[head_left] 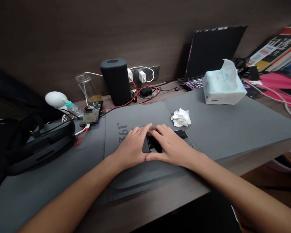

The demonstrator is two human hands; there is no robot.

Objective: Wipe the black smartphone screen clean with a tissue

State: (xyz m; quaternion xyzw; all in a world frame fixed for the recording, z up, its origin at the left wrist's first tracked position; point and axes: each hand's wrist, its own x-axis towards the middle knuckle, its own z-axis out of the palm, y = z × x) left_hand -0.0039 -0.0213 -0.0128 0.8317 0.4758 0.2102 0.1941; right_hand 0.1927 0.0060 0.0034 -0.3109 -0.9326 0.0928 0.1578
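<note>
A black smartphone (185, 136) lies flat on the grey desk mat (133, 116), partly covered by my right hand (171, 144). That hand is closed round the phone's left part, fingers bent over it and thumb along the near side. My left hand (132, 147), with a ring on one finger, rests at the phone's left end. Its index finger is stretched out and its thumb stands apart. Both thumb tips meet just in front of the phone. The other left fingertips are hidden. Beyond the phone sits a crumpled tissue (181, 117).
A tissue pack (223, 87) and an open laptop (214, 53) stand at the back right. Behind my hands are a dark speaker (116, 82), cables and a glass jar (86, 87). A black headset (46, 145) lies left. The desk's front edge (160, 204) is close to me.
</note>
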